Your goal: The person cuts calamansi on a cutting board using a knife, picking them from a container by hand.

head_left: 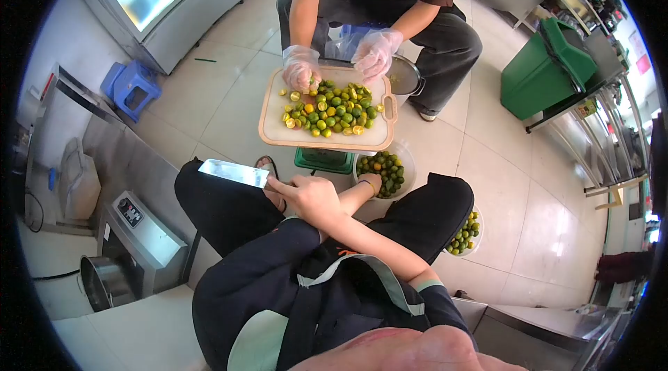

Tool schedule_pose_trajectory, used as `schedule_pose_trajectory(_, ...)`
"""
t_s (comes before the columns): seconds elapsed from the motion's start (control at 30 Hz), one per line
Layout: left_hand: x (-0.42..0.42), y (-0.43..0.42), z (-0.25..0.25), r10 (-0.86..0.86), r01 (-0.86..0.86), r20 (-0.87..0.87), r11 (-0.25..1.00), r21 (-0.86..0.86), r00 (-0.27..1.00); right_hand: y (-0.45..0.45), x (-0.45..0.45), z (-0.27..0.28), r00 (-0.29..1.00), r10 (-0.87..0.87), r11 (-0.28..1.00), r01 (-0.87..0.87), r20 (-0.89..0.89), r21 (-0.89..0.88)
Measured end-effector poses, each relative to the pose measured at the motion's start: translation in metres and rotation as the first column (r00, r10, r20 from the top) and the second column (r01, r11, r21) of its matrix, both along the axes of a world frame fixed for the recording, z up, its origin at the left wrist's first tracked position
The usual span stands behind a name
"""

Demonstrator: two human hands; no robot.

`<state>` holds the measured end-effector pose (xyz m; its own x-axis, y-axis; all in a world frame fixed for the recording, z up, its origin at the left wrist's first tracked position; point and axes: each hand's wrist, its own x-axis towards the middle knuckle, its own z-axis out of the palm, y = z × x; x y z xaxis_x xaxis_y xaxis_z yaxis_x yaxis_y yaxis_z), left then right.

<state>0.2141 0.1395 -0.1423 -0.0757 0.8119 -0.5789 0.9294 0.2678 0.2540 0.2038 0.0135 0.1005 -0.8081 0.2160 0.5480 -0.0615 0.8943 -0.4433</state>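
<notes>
My right hand (313,198) is closed round the handle of a knife, whose wide blade (233,173) points left above my left knee. My forearms cross, and my left hand (372,183) reaches into a white bowl (410,180) of small green citrus fruits (390,166); its fingertips are hidden there. Just beyond lies a cutting board (278,131) with a heap of green and yellow citrus (334,110), several cut open. The board rests above a green stand (323,161).
A co-worker in clear gloves (376,54) sits opposite, hands over the board. Beside them is a metal pot (403,77). Another fruit bowl (475,232) stands by my right knee. Blue stools (136,93) are left, a green bin (536,79) right.
</notes>
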Motion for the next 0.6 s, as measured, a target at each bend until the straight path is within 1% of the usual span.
schedule_pose_trajectory(0.07,0.0,-0.002,-0.003,0.018,-0.019,0.01,0.989,0.146,1.0,-0.003,-0.003,0.005,1.0,0.001,1.0,-0.001,-0.013,0.017)
schedule_pose_trajectory(0.17,0.002,-0.005,0.0,-0.034,0.025,0.022,0.95,0.312,0.999,-0.006,-0.007,0.004,0.999,0.011,1.0,-0.01,-0.052,0.013)
schedule_pose_trajectory(0.27,0.004,-0.009,0.014,-0.071,0.073,-0.017,0.942,0.328,0.997,-0.007,-0.007,0.005,0.998,0.003,1.0,-0.001,-0.065,0.028)
schedule_pose_trajectory(0.37,0.004,-0.005,0.016,-0.024,0.018,0.018,0.969,0.245,1.0,-0.008,-0.007,0.005,0.999,0.002,1.0,-0.001,-0.051,0.023)
schedule_pose_trajectory(0.47,0.01,-0.001,-0.006,0.022,-0.009,-0.038,0.95,0.312,0.999,-0.006,-0.005,0.007,1.0,-0.002,1.0,0.002,-0.018,0.029)
schedule_pose_trajectory(0.57,0.008,-0.003,-0.005,0.022,-0.017,-0.061,0.995,0.096,0.998,-0.004,-0.002,0.002,1.0,-0.018,1.0,0.018,0.009,0.022)
schedule_pose_trajectory(0.6,0.008,-0.002,-0.008,0.028,-0.023,-0.073,0.997,0.078,0.997,-0.003,-0.001,0.001,1.0,-0.025,1.0,0.025,0.011,0.012)
